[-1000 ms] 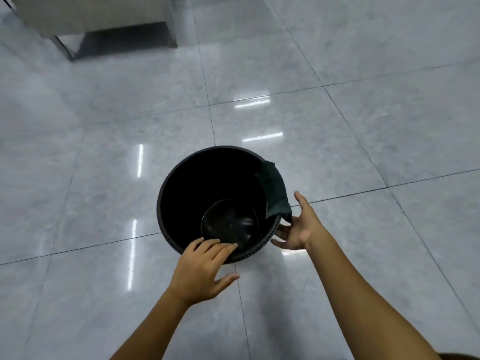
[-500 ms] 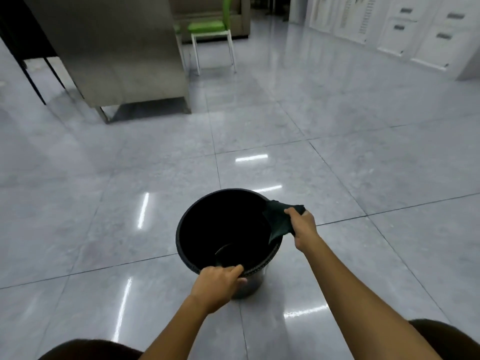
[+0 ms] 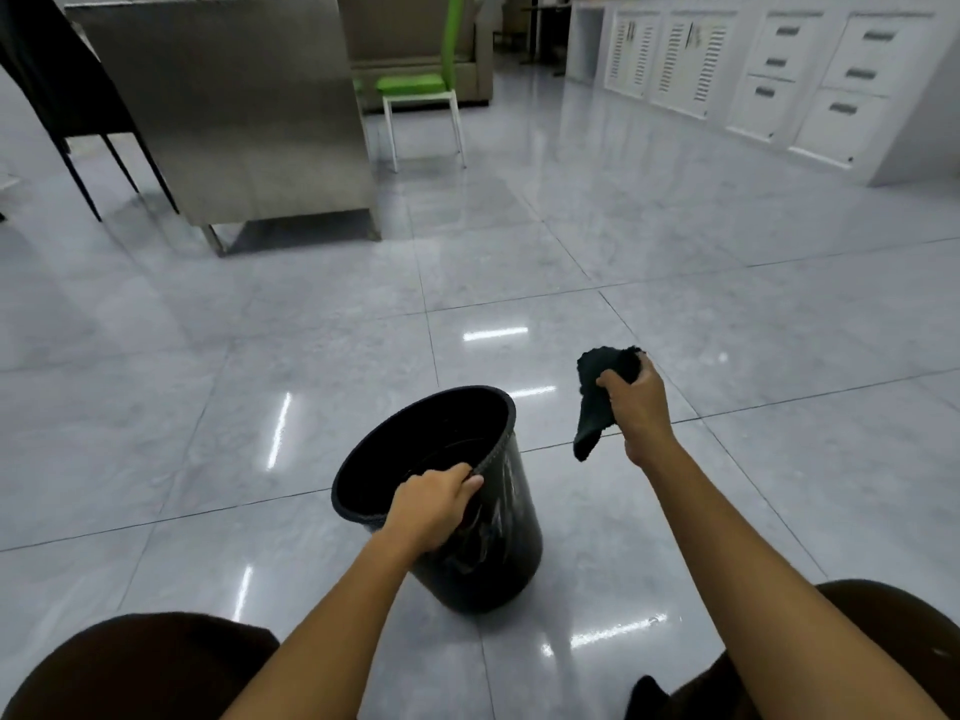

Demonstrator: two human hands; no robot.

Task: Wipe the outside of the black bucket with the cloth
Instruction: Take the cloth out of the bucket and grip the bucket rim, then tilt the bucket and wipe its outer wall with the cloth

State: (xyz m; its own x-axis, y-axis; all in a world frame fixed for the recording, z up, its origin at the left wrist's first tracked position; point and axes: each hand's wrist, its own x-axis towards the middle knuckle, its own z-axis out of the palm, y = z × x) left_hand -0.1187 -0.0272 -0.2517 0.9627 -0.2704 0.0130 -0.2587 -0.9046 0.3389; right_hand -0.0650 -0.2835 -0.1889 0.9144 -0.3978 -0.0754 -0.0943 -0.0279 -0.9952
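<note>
The black bucket (image 3: 498,543) stands on the glossy grey tiled floor, tilted so its mouth faces up and to the left. My left hand (image 3: 428,506) grips its near rim, fingers inside and thumb outside. My right hand (image 3: 636,402) is raised to the right of the bucket, apart from it, closed on a dark green cloth (image 3: 597,402) that hangs down from the fist. The bucket's far outside wall is hidden.
A steel cabinet (image 3: 228,111) on legs stands at the back left, a green-and-white chair (image 3: 421,96) behind it, white drawer units (image 3: 779,70) along the right wall. My knees (image 3: 130,667) fill the bottom corners. Open floor (image 3: 675,252) lies ahead.
My right hand has lifted the cloth off the bucket's rim and carried it up and to the right. My left hand closed on the rim and the bucket tilted. My view rose.
</note>
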